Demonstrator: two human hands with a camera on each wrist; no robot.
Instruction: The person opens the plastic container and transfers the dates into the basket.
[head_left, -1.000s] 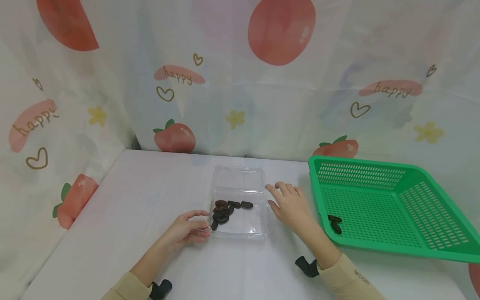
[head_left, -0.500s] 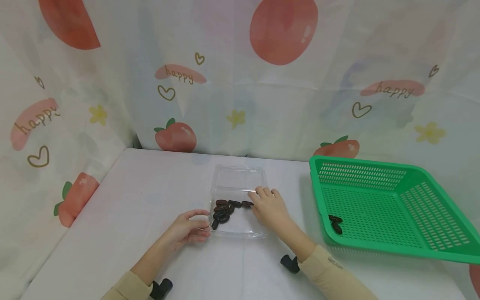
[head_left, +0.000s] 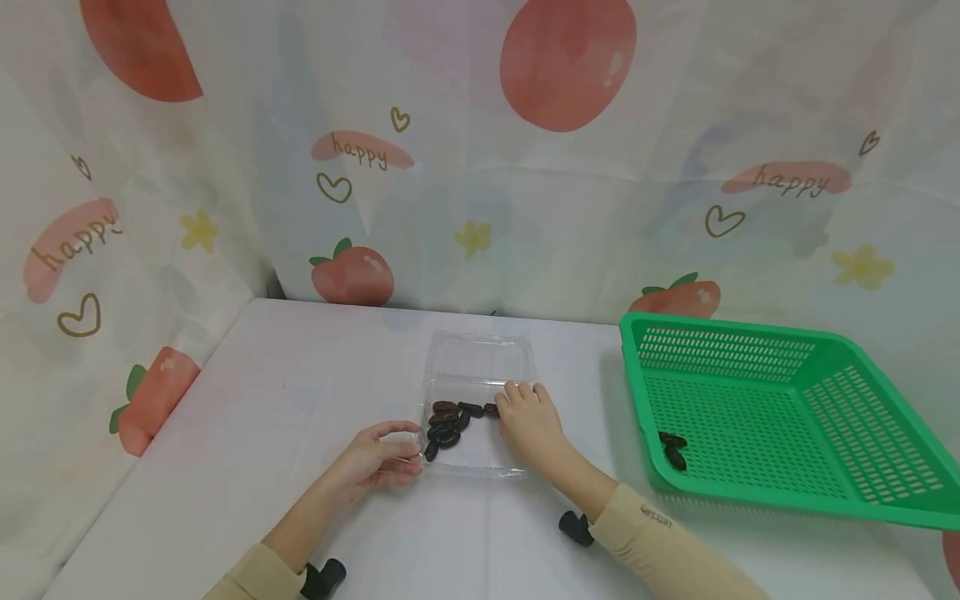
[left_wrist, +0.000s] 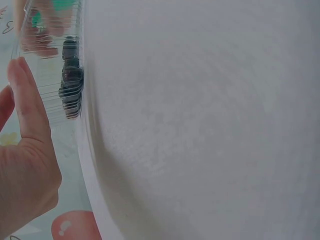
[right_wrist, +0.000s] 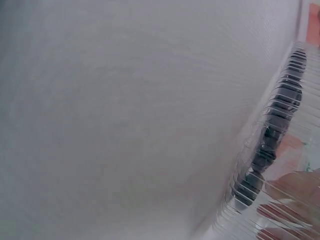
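A clear plastic clamshell box (head_left: 480, 454) lies on the table with its lid laid back. In its left and far part are several dark brown, glossy oval pieces (head_left: 444, 421) that look like dates. My left hand (head_left: 375, 457) rests at the box's left side, its fairly straight fingers (left_wrist: 27, 100) touching the wall. The right hand (head_left: 528, 427) reaches in from the right, fingers pointing down. In the right wrist view its fingertips (right_wrist: 272, 210) are right beside the end dark piece (right_wrist: 248, 190); from the head, the hand covers part of that piece (head_left: 491, 410).
A large green plastic basket (head_left: 645, 467) stands to the right, with a few dark pieces (head_left: 673, 450) in its near left corner. A patterned cloth (head_left: 555, 250) hangs behind the white table (head_left: 337, 358). Black wrist mounts (head_left: 576, 528) stick out at both sleeves.
My right hand has come left from outside the box's right edge into the box, over the rightmost dark piece. The left hand stays at the box's left side. The basket is unchanged.
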